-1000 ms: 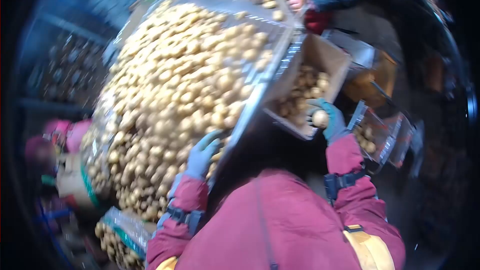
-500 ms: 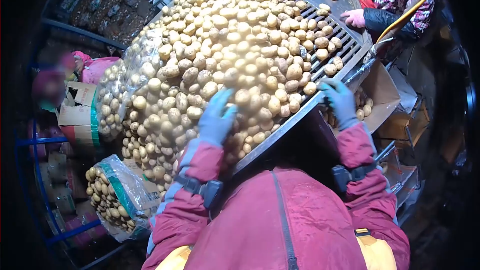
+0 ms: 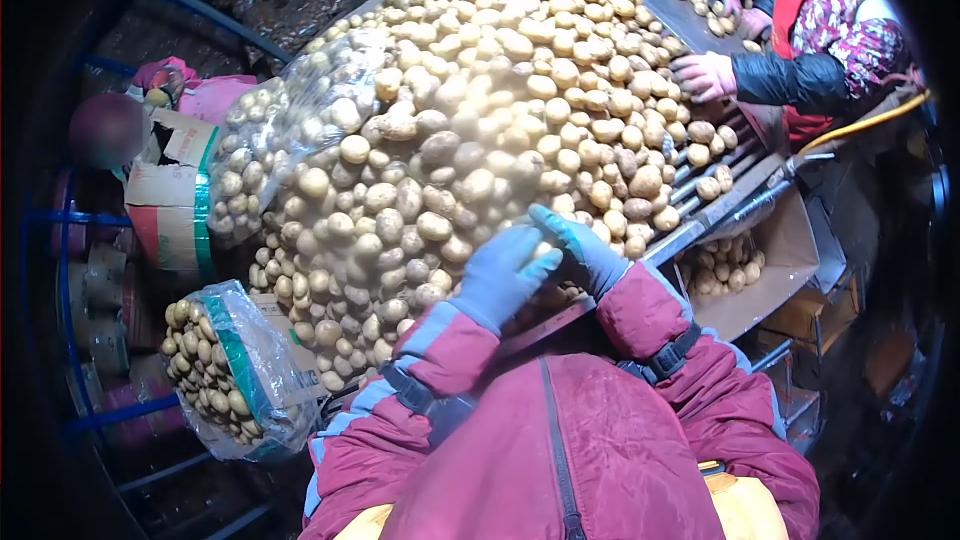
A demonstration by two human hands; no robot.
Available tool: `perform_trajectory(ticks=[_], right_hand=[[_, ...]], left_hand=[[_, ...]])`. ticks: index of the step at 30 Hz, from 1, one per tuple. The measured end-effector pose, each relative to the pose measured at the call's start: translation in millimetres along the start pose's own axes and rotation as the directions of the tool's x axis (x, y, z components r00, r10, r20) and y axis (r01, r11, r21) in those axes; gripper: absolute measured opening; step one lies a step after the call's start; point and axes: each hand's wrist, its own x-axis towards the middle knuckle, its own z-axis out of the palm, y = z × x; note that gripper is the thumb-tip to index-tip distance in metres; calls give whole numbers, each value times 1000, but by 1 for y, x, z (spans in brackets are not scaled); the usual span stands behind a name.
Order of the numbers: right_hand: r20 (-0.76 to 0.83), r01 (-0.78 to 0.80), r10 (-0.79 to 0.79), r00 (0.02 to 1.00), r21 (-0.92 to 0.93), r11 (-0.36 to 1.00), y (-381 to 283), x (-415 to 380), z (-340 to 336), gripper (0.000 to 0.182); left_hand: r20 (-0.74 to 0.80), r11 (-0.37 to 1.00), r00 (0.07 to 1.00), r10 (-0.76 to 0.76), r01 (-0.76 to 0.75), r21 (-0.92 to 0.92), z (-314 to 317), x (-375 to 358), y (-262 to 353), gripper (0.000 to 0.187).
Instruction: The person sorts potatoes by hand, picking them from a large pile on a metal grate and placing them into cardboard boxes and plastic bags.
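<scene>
A large heap of potatoes (image 3: 435, 225) was spread over the slatted table (image 3: 677, 242), and only a modest quantity was seen in the open cardboard box (image 3: 790, 240) below its right edge. By this, it could be judged that a small part had been sorted out and the much bigger part was left. The depth of the filling could not be told, because the box was partly hidden by the table; its far wall was seen bare above the potatoes.

The left hand (image 3: 502, 277) and the right hand (image 3: 588, 252), both gloved, were brought close together at the near edge of the heap. Their fingers were somewhat bent, with the tips very near to each other. Whether a potato was held between them could not be told.

Around the heap, clear plastic film (image 3: 335, 80) was laid over its left side, and a plastic-lined box (image 3: 235, 350), filled with potatoes, was placed at the lower left. Another carton (image 3: 165, 190) was seen behind it. At the right, potatoes were touched by a co-worker's pink-gloved hand (image 3: 705, 77), so the reach to that corner was partly obstructed. A yellow hose (image 3: 865, 125) was seen beside that sleeve.
</scene>
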Motion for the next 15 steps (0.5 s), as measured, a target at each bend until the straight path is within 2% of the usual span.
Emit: perform_trajectory(ticks=[1, 2, 3, 4, 5, 6, 7, 8, 9, 10, 13, 14, 15], right_hand=[[-32, -68, 69, 997, 51, 996, -11, -13, 13, 35], [-64, -131, 138, 988, 107, 986, -23, -25, 26, 31], [-50, -117, 119, 992, 43, 992, -30, -34, 31, 28], [8, 16, -15, 1000, -84, 996, -23, -28, 17, 28], [80, 158, -145, 986, -198, 967, -25, -28, 18, 28], [114, 138, -111, 987, -270, 953, -30, -35, 16, 29], [133, -92, 79, 988, 91, 992, -28, -30, 10, 29], [152, 62, -41, 988, -134, 989, -25, -25, 7, 28], [159, 108, -77, 984, -194, 975, -22, -23, 4, 27], [167, 154, -113, 979, -253, 955, -23, -23, 6, 26], [134, 203, -165, 977, -356, 912, -27, -30, 6, 26], [116, 197, -165, 979, -363, 911, -31, -33, 7, 26], [99, 190, -165, 981, -369, 910, -34, -37, 7, 26]], left_hand=[[-21, 995, 999, 50, -52, -84, -14, 10, 12, 38], [-100, 997, 994, 53, -58, -44, -22, 18, 2, 37], [-176, 998, 983, 57, -59, -8, -33, 25, -11, 36], [-266, 992, 960, 90, -65, 105, -47, 34, -24, 38], [-192, 926, 981, -16, 87, 367, -62, 36, -36, 54], [-145, 877, 988, -52, 115, 466, -56, 37, -56, 65], [-104, 817, 990, -95, 137, 560, -47, 37, -76, 77], [-85, 812, 985, -148, 170, 558, -43, 44, -75, 86], [-65, 805, 978, -196, 199, 559, -37, 53, -72, 95], [-38, 838, 942, -335, 316, 445, -39, 68, -54, 101], [-98, 883, 935, -341, 355, 308, -33, 93, -68, 105], [-34, 891, 955, -295, 288, 350, -36, 103, -72, 101], [-17, 883, 949, -313, 298, 363, -35, 112, -74, 99]])
